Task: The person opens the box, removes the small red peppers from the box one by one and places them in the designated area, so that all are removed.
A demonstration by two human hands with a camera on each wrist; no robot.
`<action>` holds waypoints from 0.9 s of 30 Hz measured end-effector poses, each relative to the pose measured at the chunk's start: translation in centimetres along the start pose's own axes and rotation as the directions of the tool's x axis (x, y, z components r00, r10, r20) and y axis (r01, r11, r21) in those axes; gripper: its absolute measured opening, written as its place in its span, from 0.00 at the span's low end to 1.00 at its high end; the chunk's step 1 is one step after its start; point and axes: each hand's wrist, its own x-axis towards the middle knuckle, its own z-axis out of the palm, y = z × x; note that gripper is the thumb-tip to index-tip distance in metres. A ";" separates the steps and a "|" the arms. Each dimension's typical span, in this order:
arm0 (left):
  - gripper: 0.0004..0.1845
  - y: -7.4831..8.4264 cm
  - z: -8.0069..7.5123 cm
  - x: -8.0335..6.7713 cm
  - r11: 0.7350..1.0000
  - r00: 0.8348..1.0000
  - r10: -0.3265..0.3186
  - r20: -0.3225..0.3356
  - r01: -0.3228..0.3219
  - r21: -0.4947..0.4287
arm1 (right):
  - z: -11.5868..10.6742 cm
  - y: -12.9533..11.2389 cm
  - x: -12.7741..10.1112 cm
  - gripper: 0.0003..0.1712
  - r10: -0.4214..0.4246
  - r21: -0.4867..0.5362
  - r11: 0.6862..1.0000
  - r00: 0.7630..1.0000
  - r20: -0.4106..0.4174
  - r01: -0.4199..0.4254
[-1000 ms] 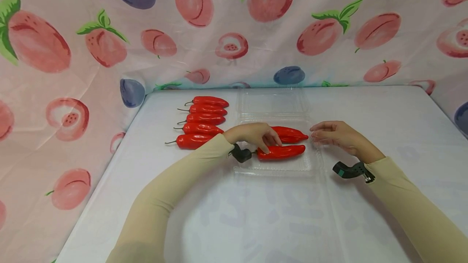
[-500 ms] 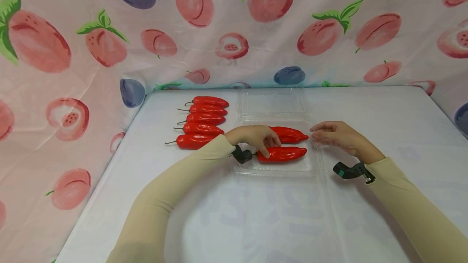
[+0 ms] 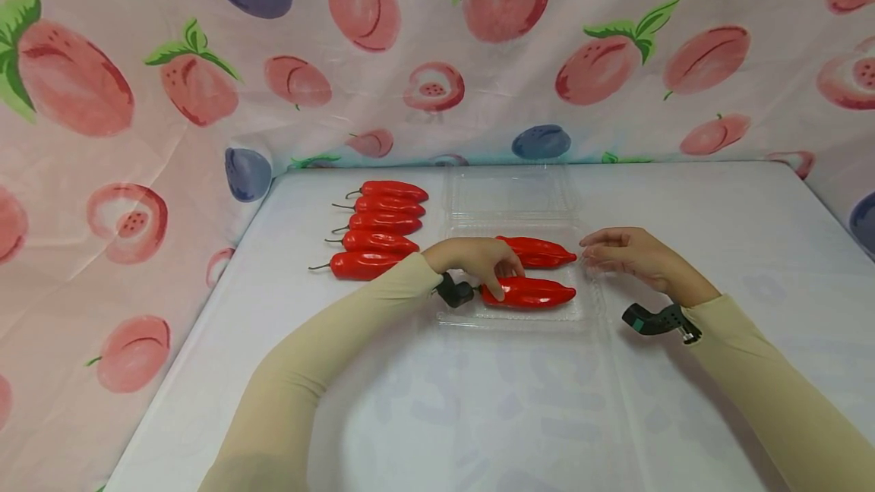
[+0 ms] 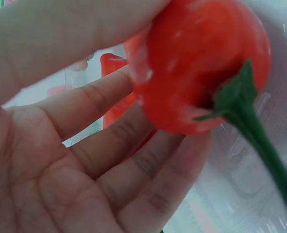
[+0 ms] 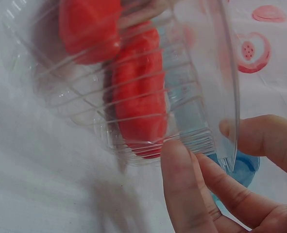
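Note:
Between thumb and fingers, my left hand [image 3: 487, 257] holds a red pepper [image 3: 536, 293] over the near part of a clear plastic clamshell box [image 3: 478, 319]. Its green stem [image 4: 260, 131] points towards the wrist camera. Behind it, a second red pepper [image 3: 543, 253] lies in the box, partly covered by that hand. My right hand [image 3: 632, 258] is at the box's right side. In the right wrist view its thumb [image 5: 182, 187] and fingers pinch the clear rim [image 5: 230, 97]. Whether the held pepper touches the box floor is unclear.
Left of the box lie several red peppers in a column, the nearest one [image 3: 358, 266] partly behind the left sleeve. The box's open lid [image 3: 509, 192] lies flat towards the back. A fruit-print cloth [image 3: 383, 120] hangs behind the white table [image 3: 533, 416].
My left hand has shifted slightly towards me and to the right, and the held pepper has moved nearer the box's front edge. My right hand has stayed in place.

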 end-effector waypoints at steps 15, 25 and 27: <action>0.24 0.1 0.0 -0.1 1.000 1.000 0.004 -0.008 -0.004 0.013 | 0.0 -0.1 -0.1 0.30 0.001 -0.006 1.000 1.000 0.006 -0.001; 0.23 0.1 -0.1 -0.2 0.999 0.999 0.031 -0.042 -0.030 0.027 | -0.1 0.1 0.1 0.30 0.010 -0.013 1.000 1.000 0.002 -0.010; 0.23 0.1 -0.2 -0.2 0.999 0.998 0.028 -0.048 -0.027 0.017 | 0.0 0.1 0.1 0.30 0.011 -0.013 1.000 1.000 0.001 -0.011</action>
